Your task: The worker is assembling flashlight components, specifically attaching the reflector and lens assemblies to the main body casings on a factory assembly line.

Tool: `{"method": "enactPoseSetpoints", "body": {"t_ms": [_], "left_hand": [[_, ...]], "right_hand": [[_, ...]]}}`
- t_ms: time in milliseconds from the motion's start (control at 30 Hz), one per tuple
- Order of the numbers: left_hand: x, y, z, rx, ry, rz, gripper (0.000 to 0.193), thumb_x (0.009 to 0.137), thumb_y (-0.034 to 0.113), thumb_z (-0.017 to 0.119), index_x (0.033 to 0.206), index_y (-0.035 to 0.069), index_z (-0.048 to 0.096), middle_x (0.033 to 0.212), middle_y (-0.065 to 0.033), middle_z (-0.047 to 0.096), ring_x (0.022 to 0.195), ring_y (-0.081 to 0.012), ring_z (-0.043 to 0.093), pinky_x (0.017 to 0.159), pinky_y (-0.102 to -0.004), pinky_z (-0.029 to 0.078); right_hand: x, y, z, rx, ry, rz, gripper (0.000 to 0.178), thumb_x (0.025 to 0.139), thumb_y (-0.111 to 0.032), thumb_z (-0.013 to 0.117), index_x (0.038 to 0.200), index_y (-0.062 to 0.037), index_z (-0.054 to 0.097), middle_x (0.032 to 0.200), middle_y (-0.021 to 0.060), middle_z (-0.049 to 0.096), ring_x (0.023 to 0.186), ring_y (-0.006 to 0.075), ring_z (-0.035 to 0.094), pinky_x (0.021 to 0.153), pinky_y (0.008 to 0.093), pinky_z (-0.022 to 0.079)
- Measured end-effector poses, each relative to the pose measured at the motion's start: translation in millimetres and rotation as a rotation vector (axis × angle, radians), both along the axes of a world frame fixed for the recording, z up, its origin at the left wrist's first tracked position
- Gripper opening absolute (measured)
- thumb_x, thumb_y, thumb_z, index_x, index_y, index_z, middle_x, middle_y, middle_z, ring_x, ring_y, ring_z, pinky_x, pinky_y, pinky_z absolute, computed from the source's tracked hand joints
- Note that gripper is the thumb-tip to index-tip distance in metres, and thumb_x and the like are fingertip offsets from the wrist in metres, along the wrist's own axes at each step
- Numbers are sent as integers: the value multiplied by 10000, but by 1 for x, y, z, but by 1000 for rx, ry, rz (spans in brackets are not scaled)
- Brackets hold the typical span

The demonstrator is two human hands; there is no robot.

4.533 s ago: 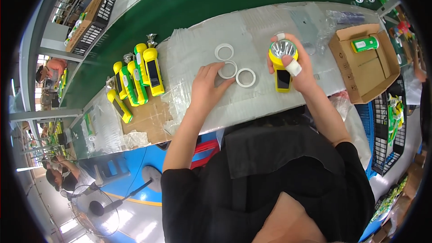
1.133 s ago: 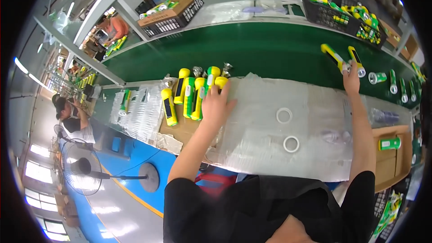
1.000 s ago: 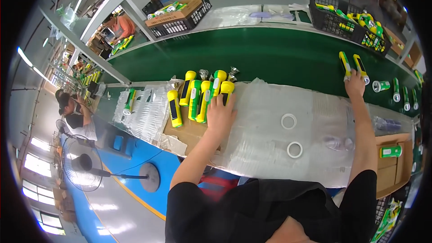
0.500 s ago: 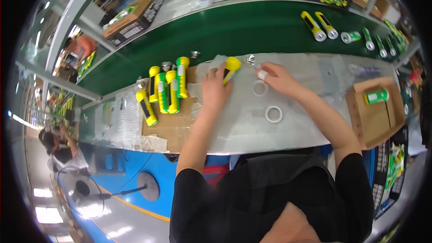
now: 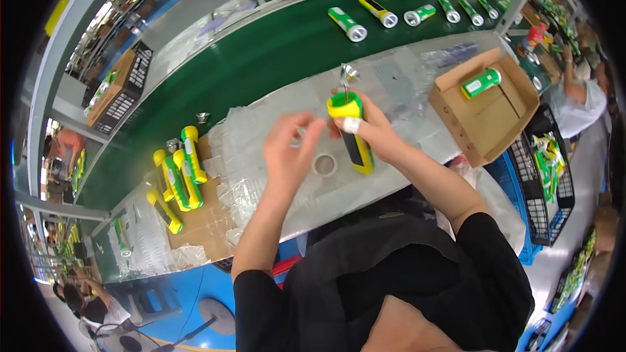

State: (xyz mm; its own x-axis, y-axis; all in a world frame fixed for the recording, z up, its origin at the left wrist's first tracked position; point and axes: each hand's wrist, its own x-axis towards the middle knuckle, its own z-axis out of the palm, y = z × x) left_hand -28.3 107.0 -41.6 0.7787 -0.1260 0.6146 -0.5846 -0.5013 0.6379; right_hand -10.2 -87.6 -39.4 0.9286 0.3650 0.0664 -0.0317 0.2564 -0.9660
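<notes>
My right hand, with a white wrap on its thumb, grips a yellow-and-green flashlight body that stands nearly upright, its wide end up. A shiny reflector sits just above that end, with what looks like a thin wire between them. Left of the flashlight my left hand is raised, blurred, its fingers apart and apparently empty. Part of a pale ring seems to show between its fingers. A white ring lies on the plastic-covered table below the hands.
Several yellow-and-green flashlight bodies lie on cardboard at left, with loose reflectors beyond. A green belt runs behind, carrying finished-looking flashlights. At right stands an open cardboard box holding a green flashlight; a black crate is beside it.
The view has swung to the right. The flashlight body has passed from my left hand to my right, now upright nearer me. My left hand has let go and opened.
</notes>
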Motion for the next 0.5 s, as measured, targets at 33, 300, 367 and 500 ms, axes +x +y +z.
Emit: {"method": "enactPoseSetpoints", "body": {"t_ms": [33,300,367,500], "left_hand": [[7,-5,10,-56,-52,43,454,793,107,774,1212,51,612,1090,-147,660,920,-262,649,731,-352,528],[13,-47,18,-96,428,-633,269,926,162,640,1159,27,623,1143,-130,637,928,-226,633,708,-328,510],[-5,-53,12,-138,372,-521,228,932,161,621,1116,28,628,1133,-126,638,936,-233,625,727,-335,501],[-19,-69,6,-54,26,-498,280,1008,209,441,1068,22,640,1136,-127,640,956,-250,616,837,-332,479]], "right_hand": [[-8,-12,2,40,28,89,524,858,-247,674,1286,-27,467,1006,89,617,892,180,610,791,334,484],[-63,-59,15,-74,149,404,628,901,-384,677,1333,-37,383,912,90,603,835,180,611,748,306,497],[-64,-61,4,-35,159,379,626,934,-401,642,1355,-25,373,979,99,599,863,192,621,779,310,512],[-64,-55,-10,-102,9,272,543,983,-277,583,1406,-16,364,1178,107,559,1006,182,612,877,343,509]]}}
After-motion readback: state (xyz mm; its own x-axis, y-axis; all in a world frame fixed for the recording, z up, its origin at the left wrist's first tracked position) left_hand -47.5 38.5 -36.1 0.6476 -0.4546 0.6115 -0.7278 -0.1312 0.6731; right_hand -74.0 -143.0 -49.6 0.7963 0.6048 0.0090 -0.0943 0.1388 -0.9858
